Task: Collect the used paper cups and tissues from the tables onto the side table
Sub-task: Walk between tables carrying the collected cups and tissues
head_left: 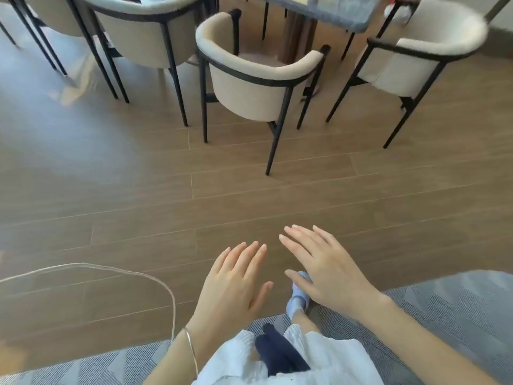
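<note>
Two hands are in view, both empty. The left hand (236, 282) and the right hand (323, 269) are held flat, palms down, fingers extended and slightly spread, side by side over the wooden floor (138, 195). Neither hand touches any object. This posture suggests transit between pickups, with the hands kept free and ready for the next grasp.

A thin bracelet (191, 347) sits on the left wrist. Below the hands, a light blue shoe (298, 300) rests at the floor's junction with the grey carpet (444, 309).

At 12 o'clock, a cream chair (249, 76) stands with its back toward the person. Behind it, at 1 o'clock, is the grey counter (344, 15). Items stand at its far edge, too blurred to identify; whether they include paper cups or tissues cannot be determined. No side table is visible.

Judgement: the next step requires approaching the counter around the chair.
</note>
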